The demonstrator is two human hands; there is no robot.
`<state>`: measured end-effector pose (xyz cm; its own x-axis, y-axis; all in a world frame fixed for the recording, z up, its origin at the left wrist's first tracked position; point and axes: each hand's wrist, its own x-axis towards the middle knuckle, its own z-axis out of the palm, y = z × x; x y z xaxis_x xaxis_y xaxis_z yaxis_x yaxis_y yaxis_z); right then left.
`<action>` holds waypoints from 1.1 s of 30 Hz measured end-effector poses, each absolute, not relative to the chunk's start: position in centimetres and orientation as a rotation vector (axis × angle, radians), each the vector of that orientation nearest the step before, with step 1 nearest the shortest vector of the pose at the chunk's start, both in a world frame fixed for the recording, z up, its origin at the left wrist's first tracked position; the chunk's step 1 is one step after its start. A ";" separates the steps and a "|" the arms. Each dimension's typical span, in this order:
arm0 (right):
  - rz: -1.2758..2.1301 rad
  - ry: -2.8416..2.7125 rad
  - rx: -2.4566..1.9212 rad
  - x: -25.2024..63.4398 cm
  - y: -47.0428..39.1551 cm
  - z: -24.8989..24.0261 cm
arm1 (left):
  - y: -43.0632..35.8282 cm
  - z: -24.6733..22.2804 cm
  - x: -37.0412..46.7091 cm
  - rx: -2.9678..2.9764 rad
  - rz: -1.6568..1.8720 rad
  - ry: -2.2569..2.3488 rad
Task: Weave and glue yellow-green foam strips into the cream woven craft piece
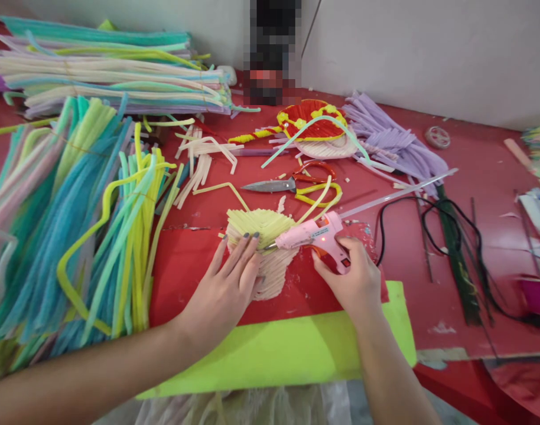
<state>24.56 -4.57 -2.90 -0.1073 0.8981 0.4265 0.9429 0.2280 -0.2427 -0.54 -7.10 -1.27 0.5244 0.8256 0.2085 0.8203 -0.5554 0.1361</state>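
A pink hot glue gun (316, 233) is in the grip of my right hand (354, 271), its small light glowing and a long clear glue stick (398, 192) poking out of the back. The metal nozzle points left, at the fan-shaped piece made of pipe cleaners, pale yellow on its upper part (261, 224) and cream on its lower part (272, 274). My left hand (230, 271) lies flat over the left of this piece with its fingers stretched out, close to the nozzle. The fingertips cover some of the yellow strands. Beneath lies a red sheet (199, 295).
Bundled pipe cleaners (88, 153) fill the left side, with more stacked (119, 77) behind. Scissors (292, 186) lie beyond the piece. A red and yellow fan (312, 118) and lilac pipe cleaners (398, 141) sit further back. A black cord (482, 260) loops at right. A lime sheet (274, 354) lines the front.
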 end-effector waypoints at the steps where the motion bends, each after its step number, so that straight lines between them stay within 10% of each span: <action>1: -0.118 -2.016 -1.698 24.6 -4.6 -2.9 | -7.1 -1.3 -0.5 2.723 0.391 1.474; 33: -0.194 -1.894 -1.755 26.0 -4.4 -2.4 | -7.5 -1.9 -1.0 2.748 0.244 1.423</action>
